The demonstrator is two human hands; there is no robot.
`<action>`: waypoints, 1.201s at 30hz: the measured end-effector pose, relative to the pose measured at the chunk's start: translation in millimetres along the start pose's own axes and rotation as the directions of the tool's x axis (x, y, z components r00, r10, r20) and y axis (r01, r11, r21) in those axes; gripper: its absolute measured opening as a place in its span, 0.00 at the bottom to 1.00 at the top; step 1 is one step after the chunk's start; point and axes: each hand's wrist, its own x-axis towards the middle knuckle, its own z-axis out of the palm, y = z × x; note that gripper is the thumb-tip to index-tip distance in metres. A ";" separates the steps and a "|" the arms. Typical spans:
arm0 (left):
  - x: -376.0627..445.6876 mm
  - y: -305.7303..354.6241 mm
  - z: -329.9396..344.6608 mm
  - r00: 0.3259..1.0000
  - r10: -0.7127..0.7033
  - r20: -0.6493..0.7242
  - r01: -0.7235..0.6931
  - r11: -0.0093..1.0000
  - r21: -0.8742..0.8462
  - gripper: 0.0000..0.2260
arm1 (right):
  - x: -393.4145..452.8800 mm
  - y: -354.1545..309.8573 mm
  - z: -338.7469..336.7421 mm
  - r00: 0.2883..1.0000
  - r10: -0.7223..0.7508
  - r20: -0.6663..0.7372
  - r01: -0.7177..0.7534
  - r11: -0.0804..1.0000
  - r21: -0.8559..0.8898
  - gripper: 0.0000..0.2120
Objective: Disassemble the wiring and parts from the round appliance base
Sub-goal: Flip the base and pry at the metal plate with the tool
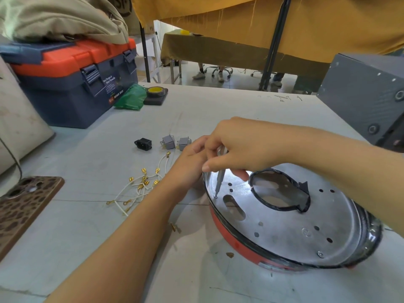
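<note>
One screw point(215, 196) at the near-left rim of the tilted round appliance base point(284, 224) engaged by the screwdriver point(220, 176) pinched in the right hand point(238, 147), left hand point(190, 158) apparently steadying the rim, its grip unclear; best driven upright, pressed firmly.

A round appliance base point(295, 226) of dull, scuffed silver metal sits in a glossy red plastic shell with a shiny black rim. The pale grey desk point(218, 106) looks matt and scratched. Thin white wires point(140, 191) carry bright brass terminals.
</note>
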 end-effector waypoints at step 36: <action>-14.3 1.1 6.0 0.991 -0.121 0.054 0.128 0.979 -0.156 0.14 | -19.6 14.0 6.9 0.989 -0.064 -0.131 0.082 0.988 0.132 0.09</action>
